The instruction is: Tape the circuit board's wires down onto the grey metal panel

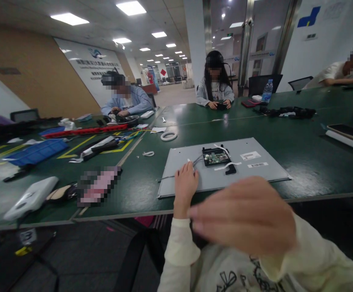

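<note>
A grey flat panel (188, 162) lies on the green table before me. On it sits a green circuit board (217, 156) in a black bracket, with strips of white tape over its edges and thin dark cables (198, 159) running off to the left. My left hand (187, 180) rests on the panel's left part, fingers stretched out near the cables; I see nothing held in it. My right hand (244, 217) is raised close to the camera, in front of the panel's near edge. Motion smears its fingers, so their grip cannot be made out.
A roll of white tape (169, 136) and a small white loop (148, 154) lie behind and left of the panel. Further left are a blue tray (39, 151), a white device (32, 198) and a pink phone-like item (100, 186). Several people sit around the table.
</note>
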Demonstrator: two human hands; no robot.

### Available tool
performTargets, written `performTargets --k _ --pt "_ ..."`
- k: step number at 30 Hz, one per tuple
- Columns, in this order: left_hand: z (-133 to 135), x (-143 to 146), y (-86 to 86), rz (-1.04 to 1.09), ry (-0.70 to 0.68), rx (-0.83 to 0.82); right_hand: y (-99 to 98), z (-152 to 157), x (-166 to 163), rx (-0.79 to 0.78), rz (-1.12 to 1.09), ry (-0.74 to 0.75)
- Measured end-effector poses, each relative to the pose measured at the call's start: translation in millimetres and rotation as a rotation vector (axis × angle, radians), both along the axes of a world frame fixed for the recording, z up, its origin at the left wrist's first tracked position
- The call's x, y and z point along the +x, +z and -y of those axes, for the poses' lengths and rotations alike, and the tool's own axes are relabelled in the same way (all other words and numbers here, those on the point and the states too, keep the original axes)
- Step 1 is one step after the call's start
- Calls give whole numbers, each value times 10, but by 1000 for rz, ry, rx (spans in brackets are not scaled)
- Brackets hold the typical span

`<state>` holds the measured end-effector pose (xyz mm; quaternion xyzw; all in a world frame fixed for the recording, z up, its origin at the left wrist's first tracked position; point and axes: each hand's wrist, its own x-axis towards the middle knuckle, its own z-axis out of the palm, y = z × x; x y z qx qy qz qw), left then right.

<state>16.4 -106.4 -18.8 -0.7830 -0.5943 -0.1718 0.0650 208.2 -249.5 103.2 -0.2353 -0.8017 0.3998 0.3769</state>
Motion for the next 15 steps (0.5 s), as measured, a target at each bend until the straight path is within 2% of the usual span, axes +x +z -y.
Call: performTargets --k 2,4,8,11,15 --pt "3 -5 -10 0 -1 10 -197 -328 0 212 189 -123" --pt "5 -3 -7 -2 12 27 -498 -623 133 399 462 -270" --pt "31 19 22 9 76 56 -1044 -948 541 427 849 -403" --pt "65 34 40 26 111 71 -1181 -999 715 353 938 -416" --pt "94 36 56 80 138 106 -1146 -1023 752 275 926 -361"
